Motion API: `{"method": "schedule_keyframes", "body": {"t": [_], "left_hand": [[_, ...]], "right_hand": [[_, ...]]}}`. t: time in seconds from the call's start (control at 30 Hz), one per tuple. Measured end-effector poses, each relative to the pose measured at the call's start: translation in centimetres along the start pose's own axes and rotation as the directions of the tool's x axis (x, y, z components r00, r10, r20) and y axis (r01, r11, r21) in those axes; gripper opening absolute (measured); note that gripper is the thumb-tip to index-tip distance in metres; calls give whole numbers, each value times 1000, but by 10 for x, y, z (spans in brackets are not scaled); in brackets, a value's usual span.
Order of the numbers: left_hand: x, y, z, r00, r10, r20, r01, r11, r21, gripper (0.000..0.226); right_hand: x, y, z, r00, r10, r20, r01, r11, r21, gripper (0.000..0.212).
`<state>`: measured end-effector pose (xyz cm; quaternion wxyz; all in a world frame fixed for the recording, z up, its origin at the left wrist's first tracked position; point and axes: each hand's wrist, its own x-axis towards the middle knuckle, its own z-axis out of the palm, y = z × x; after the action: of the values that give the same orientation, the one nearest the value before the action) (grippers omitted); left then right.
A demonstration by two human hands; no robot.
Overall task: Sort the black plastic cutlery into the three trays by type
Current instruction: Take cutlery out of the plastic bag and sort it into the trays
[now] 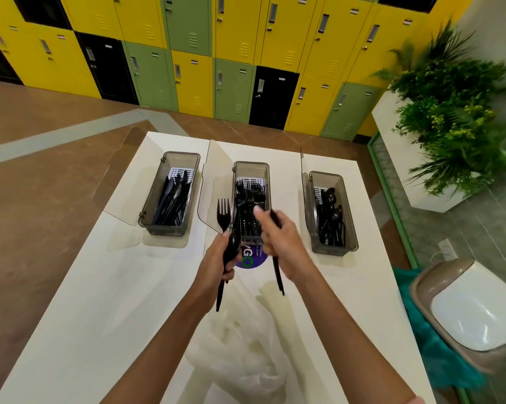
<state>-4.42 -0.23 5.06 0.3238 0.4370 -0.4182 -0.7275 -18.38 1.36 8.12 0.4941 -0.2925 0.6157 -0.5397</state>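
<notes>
Three smoky clear trays stand in a row on the white table (85, 287). The left tray (146, 217) holds black knives, the middle tray (251, 166) black forks, the right tray (352, 228) black spoons. My left hand (216, 262) grips a small bunch of black cutlery (227, 249), with a fork's tines sticking up just left of the middle tray and a spoon bowl below them. My right hand (280, 243) holds one black utensil (277, 272) by its middle, in front of the middle tray; its head is hidden by my fingers.
Each tray has a clear lid flipped open to its left. A crumpled clear plastic bag (246, 354) lies on the table near me. A purple round sticker (253, 258) sits under my hands. A swing-lid bin (464, 313) stands right of the table, with plants beyond.
</notes>
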Motion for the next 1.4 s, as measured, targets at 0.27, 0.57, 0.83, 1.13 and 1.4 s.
{"method": "schedule_keyframes", "body": {"t": [0.27,0.57,0.83,1.13,1.4], "left_hand": [[4,-6,0,995,71,-68,-55,974,220,13],[19,-14,-9,990,83,-110,-56,972,230,21],[28,-9,-17,993,96,-64,-84,983,162,20],[44,-14,-12,998,51,-44,-43,986,160,26],[74,-31,2,998,52,-21,-47,976,214,24]], "right_hand": [[-10,30,15,995,64,80,-53,990,-130,23],[44,34,6,996,-30,-84,21,994,-107,17],[118,-15,6,993,-71,-96,77,995,58,17],[136,-66,-32,939,-252,-235,253,967,-23,15],[153,-32,-129,917,-131,-377,63,980,-188,9]]}}
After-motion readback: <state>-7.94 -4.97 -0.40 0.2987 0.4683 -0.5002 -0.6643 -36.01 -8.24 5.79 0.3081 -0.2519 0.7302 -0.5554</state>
